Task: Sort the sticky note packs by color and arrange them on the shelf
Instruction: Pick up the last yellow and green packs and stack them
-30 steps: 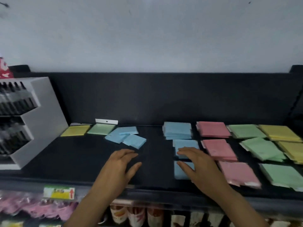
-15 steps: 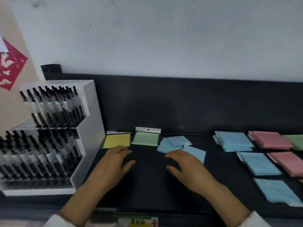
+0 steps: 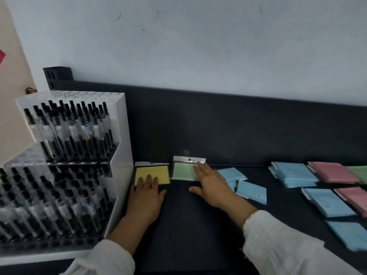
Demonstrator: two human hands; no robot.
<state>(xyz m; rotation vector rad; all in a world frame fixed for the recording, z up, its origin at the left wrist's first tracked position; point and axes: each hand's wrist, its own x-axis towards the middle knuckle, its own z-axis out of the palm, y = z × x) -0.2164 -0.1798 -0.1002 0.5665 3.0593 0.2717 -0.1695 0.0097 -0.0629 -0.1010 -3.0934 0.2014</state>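
Just right of the white tiered pen rack [image 3: 65,165], my left hand [image 3: 146,197] lies flat, fingers straight on a glossy square yellow pack [image 3: 152,172]. Further right of the rack, my right hand [image 3: 212,185] rests flat on the green pack [image 3: 183,171]. Beyond lie loose blue packs [image 3: 251,192], then pink stacks [image 3: 335,172], partly cut off.

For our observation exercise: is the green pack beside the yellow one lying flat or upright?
Flat: the green pack lies face-up on the shelf, the right hand resting straight fingers on it.
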